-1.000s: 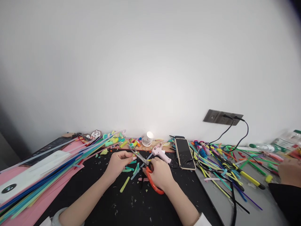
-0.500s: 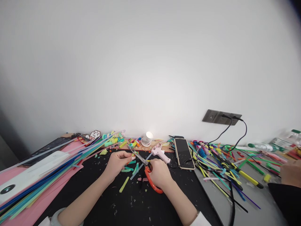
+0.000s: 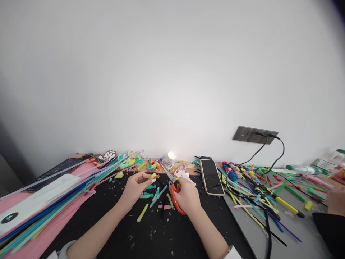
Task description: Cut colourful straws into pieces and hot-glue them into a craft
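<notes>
My left hand [image 3: 135,188] pinches a small fuzzy piece in green, yellow and orange [image 3: 154,176] between thumb and fingers, above the black mat [image 3: 151,237]. My right hand [image 3: 186,196] is closed around orange-handled scissors [image 3: 176,201]. Their blades point up and left, a short way from the piece in my left hand, apart from it. Short green and teal pipe cleaner pieces [image 3: 151,187] and a yellow-green one [image 3: 142,213] lie below my hands. A translucent glue stick [image 3: 161,194] lies between them. The pale pink glue gun [image 3: 185,176] is partly hidden behind my right hand.
A paper cup [image 3: 169,159] stands by the wall, with a phone [image 3: 212,177] right of it. Pipe cleaners [image 3: 54,201] lie over pink sheets at left; more, with yellow-handled pliers [image 3: 287,205], are at right. Another person's hand [image 3: 335,201] shows at the right edge.
My right hand has drawn the scissors right, away from the piece in my left hand, and their blades point more steeply up. The other person's hand has shifted slightly right.
</notes>
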Available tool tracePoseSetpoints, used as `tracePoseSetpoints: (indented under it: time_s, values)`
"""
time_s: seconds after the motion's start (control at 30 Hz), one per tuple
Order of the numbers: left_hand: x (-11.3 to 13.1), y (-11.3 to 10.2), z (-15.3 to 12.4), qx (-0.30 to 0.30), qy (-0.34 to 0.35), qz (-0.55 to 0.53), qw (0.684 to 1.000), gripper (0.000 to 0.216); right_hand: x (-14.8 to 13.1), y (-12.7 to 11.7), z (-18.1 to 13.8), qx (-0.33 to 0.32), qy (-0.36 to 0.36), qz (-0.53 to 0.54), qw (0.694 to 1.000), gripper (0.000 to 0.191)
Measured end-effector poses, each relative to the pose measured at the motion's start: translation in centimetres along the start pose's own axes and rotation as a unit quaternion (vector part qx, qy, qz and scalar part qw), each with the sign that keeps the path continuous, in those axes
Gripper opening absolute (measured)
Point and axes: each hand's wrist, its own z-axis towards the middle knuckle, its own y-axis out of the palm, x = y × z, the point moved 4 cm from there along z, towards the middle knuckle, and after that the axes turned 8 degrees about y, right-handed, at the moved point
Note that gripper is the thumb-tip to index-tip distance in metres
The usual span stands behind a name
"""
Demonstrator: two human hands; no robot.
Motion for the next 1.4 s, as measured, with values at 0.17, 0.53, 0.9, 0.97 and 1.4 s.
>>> tracePoseSetpoints:
  time_s: [0.17,0.53,0.9,0.97,1.4]
  values:
    - [0.6,0.1,0.0,-0.022,-0.001,-0.018,1.0,0.036,-0.1,0.1,-0.2,0.014,0.005,0.034,0.999,0.021]
    - [0.5,0.0,-0.1,-0.034,-0.043,-0.051,0.997,0.053,0.4,0.7,-0.2,-0.007,0.01,0.067,0.998,0.021]
    - [0.9,-0.2,-0.2,-0.016,-0.049,-0.04,0.998,0.068,0.1,0.7,-0.2,-0.014,-0.001,0.087,0.996,0.02]
    - [0.8,-0.2,-0.2,-0.019,-0.048,-0.041,0.998,0.067,0.0,0.7,-0.3,-0.017,-0.003,0.09,0.996,0.019]
    - [-0.5,0.0,0.4,-0.005,-0.032,-0.215,0.976,0.045,-0.2,0.0,-0.5,-0.021,0.001,0.096,0.995,0.017]
